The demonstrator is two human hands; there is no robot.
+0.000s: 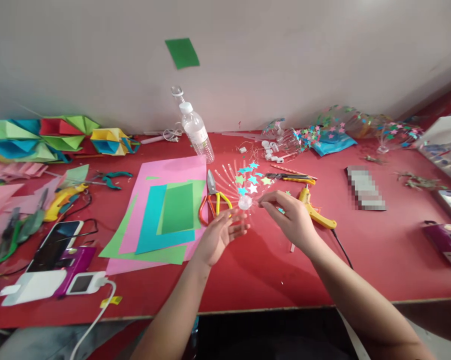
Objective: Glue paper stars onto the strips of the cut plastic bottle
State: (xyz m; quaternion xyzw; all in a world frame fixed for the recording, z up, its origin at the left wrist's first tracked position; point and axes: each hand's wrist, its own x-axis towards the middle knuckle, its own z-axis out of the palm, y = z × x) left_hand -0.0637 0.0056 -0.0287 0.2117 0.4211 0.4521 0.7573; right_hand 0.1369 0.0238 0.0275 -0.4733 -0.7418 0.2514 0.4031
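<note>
A clear plastic piece (245, 202) cut into thin strips fans out above the red table (255, 270), with small paper stars (252, 179) stuck on the strip ends. My left hand (220, 239) is under and beside its round hub, fingers curled about it. My right hand (291, 216) reaches in from the right and pinches one of the strips next to the hub. Both hands hold the piece a little above the table.
Coloured paper sheets (165, 210) lie to the left, yellow-handled pliers (212, 197) beside them. A yellow glue gun (315, 212) lies right of my hand. A water bottle (197, 132) stands behind. Folded paper shapes (41, 135), phones (55, 245), more star pieces (323, 132).
</note>
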